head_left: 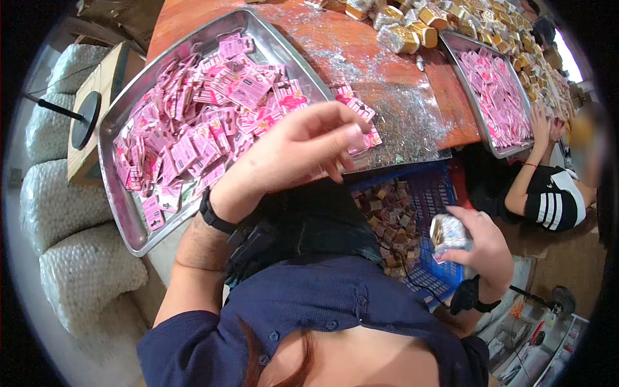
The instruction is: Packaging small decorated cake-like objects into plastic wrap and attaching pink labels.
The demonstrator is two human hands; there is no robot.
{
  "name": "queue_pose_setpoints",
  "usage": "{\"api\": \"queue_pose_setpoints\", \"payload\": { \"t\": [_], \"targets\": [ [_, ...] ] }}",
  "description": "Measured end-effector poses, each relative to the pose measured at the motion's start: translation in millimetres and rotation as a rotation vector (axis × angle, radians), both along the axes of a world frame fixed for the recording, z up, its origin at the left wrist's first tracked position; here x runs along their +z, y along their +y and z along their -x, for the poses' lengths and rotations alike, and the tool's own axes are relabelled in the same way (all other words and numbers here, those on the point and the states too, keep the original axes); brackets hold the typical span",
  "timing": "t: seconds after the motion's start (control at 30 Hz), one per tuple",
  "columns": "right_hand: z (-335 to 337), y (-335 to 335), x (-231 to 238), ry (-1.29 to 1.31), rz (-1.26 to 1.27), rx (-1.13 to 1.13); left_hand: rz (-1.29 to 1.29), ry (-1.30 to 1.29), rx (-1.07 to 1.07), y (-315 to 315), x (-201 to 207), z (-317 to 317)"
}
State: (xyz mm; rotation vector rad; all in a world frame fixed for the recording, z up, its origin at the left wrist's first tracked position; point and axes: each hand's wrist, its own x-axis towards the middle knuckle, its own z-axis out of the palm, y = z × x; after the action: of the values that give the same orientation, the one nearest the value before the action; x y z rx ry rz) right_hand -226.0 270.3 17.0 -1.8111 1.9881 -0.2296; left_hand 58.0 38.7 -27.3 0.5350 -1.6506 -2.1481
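Note:
My left hand (293, 151) hovers over the near right rim of a large metal tray (138, 240). Its fingers are loosely bent and apart, with nothing visible between them. Pink printed cards (193, 138) with hang holes are heaped in that tray. A few more pink cards (358, 109) lie on the table just beyond my fingers. In my right hand (487, 248) is a small block-shaped pack (449, 233), clear-wrapped with a gold-coloured side, gripped between thumb and fingers. This hand is above the right side of a blue plastic basket (433, 200), where many similar small packs (390, 226) lie.
Gold blocks (412, 35) in clear wrap are piled along the far side of the reddish table (309, 39). Another person (548, 193) handles things beside a second tray (474, 90) of pink cards. Clear bags of white pieces (90, 271) and a cardboard box (109, 84) stand left.

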Motion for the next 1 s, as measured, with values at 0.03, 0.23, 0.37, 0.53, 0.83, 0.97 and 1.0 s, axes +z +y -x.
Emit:
{"api": "queue_pose_setpoints", "payload": {
  "t": [0.03,0.23,0.37,0.53,0.83,0.97,1.0],
  "targets": [
    [1.8,6.9,-4.7,0.090,-0.088,-0.109,0.030,-0.008,0.078,-1.4,0.8,0.2],
    [-20.4,-81.5,-42.6,-0.314,0.480,-0.388,0.872,-0.172,0.368,-20.4,-12.2,19.4],
    [-28.8,-149.9,-57.4,0.130,0.539,-0.015,1.583,-0.408,0.380,-20.4,-30.3,34.3],
    [-35.7,-175.5,-70.0,0.235,0.334,0.060,1.604,-0.486,0.356,-19.5,-27.1,38.5],
    [-31.7,-155.7,-56.8,0.152,0.507,-0.077,0.364,-0.008,0.490,-28.5,-12.8,34.0],
    [-36.1,-148.6,-45.3,0.145,0.502,-0.146,0.056,0.151,0.370,-21.3,-1.4,28.5],
    [-34.2,-148.4,-45.2,0.072,0.420,-0.173,0.018,0.199,0.309,-23.6,-4.4,27.1]
  ]
}}
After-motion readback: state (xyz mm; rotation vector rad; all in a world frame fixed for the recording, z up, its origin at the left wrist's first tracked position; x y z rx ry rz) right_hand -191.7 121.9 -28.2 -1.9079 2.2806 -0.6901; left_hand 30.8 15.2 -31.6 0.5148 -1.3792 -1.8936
